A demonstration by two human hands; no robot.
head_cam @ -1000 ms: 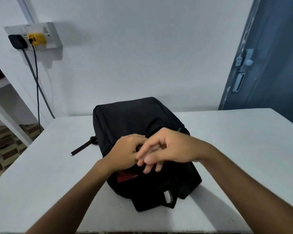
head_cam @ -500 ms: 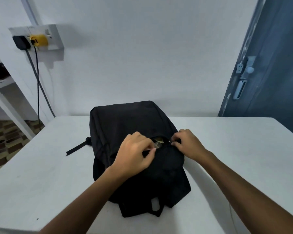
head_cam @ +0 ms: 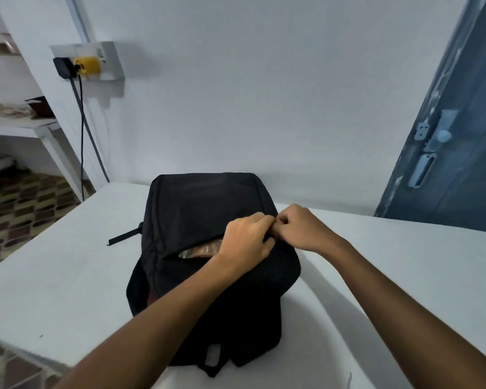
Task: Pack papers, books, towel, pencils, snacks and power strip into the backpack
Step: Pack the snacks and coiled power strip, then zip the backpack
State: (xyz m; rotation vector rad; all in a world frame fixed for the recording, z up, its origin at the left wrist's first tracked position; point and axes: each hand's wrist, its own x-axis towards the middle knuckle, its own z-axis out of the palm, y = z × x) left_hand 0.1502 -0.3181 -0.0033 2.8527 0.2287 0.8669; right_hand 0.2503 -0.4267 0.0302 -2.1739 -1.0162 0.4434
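Note:
A black backpack (head_cam: pixel 202 209) lies flat on the white table (head_cam: pixel 404 276), its top toward me. Its zipper gapes partly open, and a shiny brownish snack wrapper (head_cam: pixel 201 250) shows in the slit. My left hand (head_cam: pixel 247 242) grips the backpack's fabric at the right end of the opening, fingers curled. My right hand (head_cam: pixel 300 231) pinches at the same spot right beside it, knuckles touching the left hand; the zipper pull itself is hidden under the fingers. A black strap (head_cam: pixel 124 237) sticks out on the backpack's left side.
A wall socket (head_cam: pixel 87 61) with a black and a yellow plug hangs at the upper left, cables running down. White shelves (head_cam: pixel 20 124) stand at the far left over a tiled floor. A blue door (head_cam: pixel 455 141) is at the right.
Both hands have come together at the right end of the zipper opening. The right hand moved left toward the left hand. The view shifted, and the wrapper now shows in the gap.

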